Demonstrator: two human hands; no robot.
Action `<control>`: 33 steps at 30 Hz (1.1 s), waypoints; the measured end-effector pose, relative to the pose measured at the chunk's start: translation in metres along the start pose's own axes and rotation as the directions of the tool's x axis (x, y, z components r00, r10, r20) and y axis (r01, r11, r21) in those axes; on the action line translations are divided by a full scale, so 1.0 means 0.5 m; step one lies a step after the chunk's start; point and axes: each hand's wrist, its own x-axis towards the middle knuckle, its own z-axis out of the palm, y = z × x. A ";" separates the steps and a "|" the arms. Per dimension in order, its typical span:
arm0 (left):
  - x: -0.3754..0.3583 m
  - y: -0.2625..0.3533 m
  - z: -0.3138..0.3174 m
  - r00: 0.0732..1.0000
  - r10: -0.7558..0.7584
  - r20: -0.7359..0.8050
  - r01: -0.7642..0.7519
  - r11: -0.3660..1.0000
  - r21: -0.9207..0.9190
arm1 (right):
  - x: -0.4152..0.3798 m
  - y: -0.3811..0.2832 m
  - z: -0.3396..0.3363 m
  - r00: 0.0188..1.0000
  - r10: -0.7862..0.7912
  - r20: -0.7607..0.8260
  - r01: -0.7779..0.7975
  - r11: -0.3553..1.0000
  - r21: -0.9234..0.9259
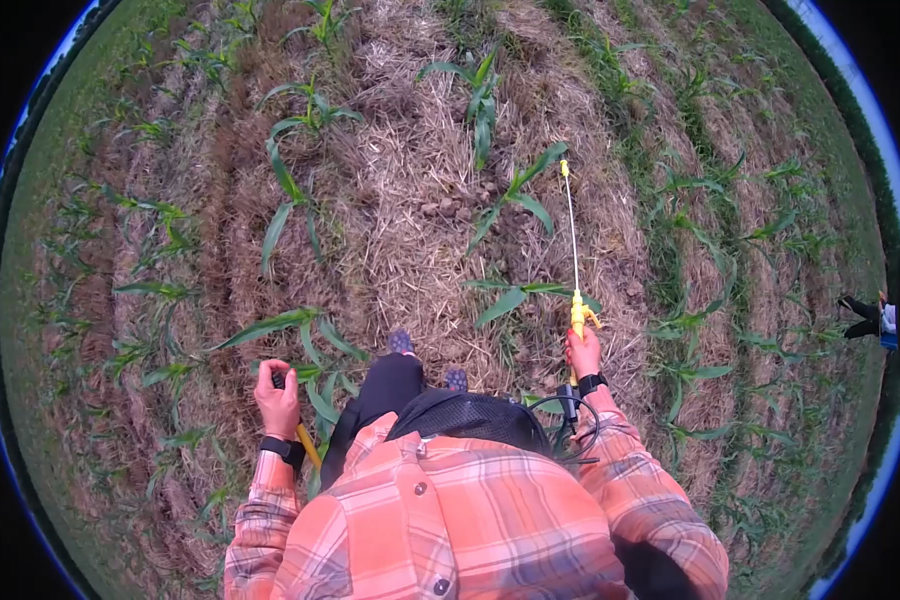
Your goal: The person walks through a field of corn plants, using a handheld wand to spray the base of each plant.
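My right hand [583, 354] grips the yellow handle of a sprayer wand [571, 240]. The thin white lance points ahead, and its yellow nozzle tip [564, 167] hangs beside a young corn plant [515, 195]. A black hose [573, 425] runs from the handle back toward my waist. My left hand [278, 399] is closed around a dark grip on a yellow-orange lever [309, 446] at my left side. Both wrists wear black bands. I wear an orange plaid shirt [460, 525].
Rows of young corn [305, 120] stand in dry straw mulch [410, 230] on all sides. My shoes [401, 343] show on the straw between two rows. Another person [870, 317] is at the far right edge of the field.
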 end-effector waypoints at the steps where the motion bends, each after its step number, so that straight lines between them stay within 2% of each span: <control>1: 0.018 -0.001 0.009 1.000 0.011 0.004 -0.011 1.000 -0.007 | 0.010 -0.004 0.008 1.000 0.018 0.000 -0.018 1.000 -0.001; 2: 0.034 -0.001 0.014 1.000 0.020 0.008 -0.020 1.000 -0.014 | 0.018 -0.006 0.021 1.000 0.023 0.002 -0.023 1.000 -0.009; 4: 0.075 -0.006 0.025 1.000 0.010 0.027 -0.009 0.999 -0.037 | 0.034 -0.018 0.051 1.000 -0.003 -0.018 0.000 0.984 -0.181; 5: 0.104 -0.003 0.032 0.999 0.009 0.040 -0.006 0.998 -0.063 | 0.037 -0.033 0.070 0.999 0.042 0.018 -0.039 0.991 -0.130; 6: 0.123 0.000 0.035 0.999 0.000 0.036 0.003 0.998 -0.069 | 0.044 -0.033 0.089 1.000 0.012 0.027 -0.006 0.978 -0.209; 8: 0.164 0.005 0.039 1.000 0.012 0.009 -0.011 0.994 -0.109 | 0.057 -0.039 0.138 0.997 0.066 0.051 -0.057 0.987 -0.151; 9: 0.185 -0.001 0.035 0.999 -0.035 0.019 0.036 0.994 -0.105 | 0.068 -0.038 0.165 0.995 -0.023 0.093 0.050 0.955 -0.292; 10: 0.204 -0.006 0.032 0.999 -0.038 0.016 0.040 0.993 -0.112 | 0.077 -0.037 0.183 0.991 -0.008 0.132 0.047 0.952 -0.301; 13: 0.255 -0.021 0.021 0.996 -0.085 0.032 0.089 0.985 -0.147 | 0.085 -0.062 0.254 0.943 -0.198 0.267 0.319 0.762 -0.564; 14: 0.271 -0.027 0.018 0.994 -0.102 0.031 0.105 0.984 -0.142 | 0.076 -0.098 0.281 0.938 -0.130 0.322 0.312 0.724 -0.616; 16: 0.298 -0.047 0.014 0.993 -0.116 0.034 0.120 0.983 -0.142 | 0.057 -0.148 0.334 0.901 -0.132 0.414 0.385 0.685 -0.619; 18: 0.329 -0.064 0.018 0.998 -0.056 0.030 0.060 0.984 -0.166 | 0.055 -0.179 0.378 0.845 -0.115 0.523 0.463 0.648 -0.605; 19: 0.343 -0.073 0.021 1.000 0.012 0.019 -0.008 0.986 -0.166 | 0.057 -0.195 0.397 0.815 -0.039 0.578 0.455 0.660 -0.597; 20: 0.356 -0.077 0.024 1.000 0.011 0.021 -0.007 0.985 -0.171 | 0.052 -0.219 0.416 0.777 0.038 0.628 0.444 0.674 -0.590; 21: 0.364 -0.080 0.027 0.999 -0.026 0.027 0.030 0.984 -0.174 | 0.057 -0.220 0.427 0.700 -0.006 0.715 0.525 0.683 -0.508; 22: 0.372 -0.082 0.029 0.997 -0.063 0.035 0.068 0.982 -0.176 | 0.054 -0.234 0.435 0.702 -0.002 0.712 0.521 0.683 -0.512; 25: 0.399 -0.057 0.021 0.990 -0.135 0.036 0.139 0.966 -0.218 | 0.058 -0.291 0.466 0.577 0.169 0.799 0.457 0.744 -0.487; 28: 0.425 -0.051 0.023 0.987 -0.158 0.026 0.160 0.964 -0.210 | 0.092 -0.292 0.478 0.524 0.110 0.844 0.518 0.746 -0.419; 32: 0.473 -0.016 0.035 0.994 -0.112 -0.005 0.109 0.976 -0.187 | 0.161 -0.289 0.493 0.577 0.141 0.805 0.464 0.754 -0.465; 33: 0.489 -0.008 0.039 0.989 -0.147 0.000 0.143 0.967 -0.212 | 0.181 -0.296 0.497 0.625 0.109 0.773 0.466 0.743 -0.481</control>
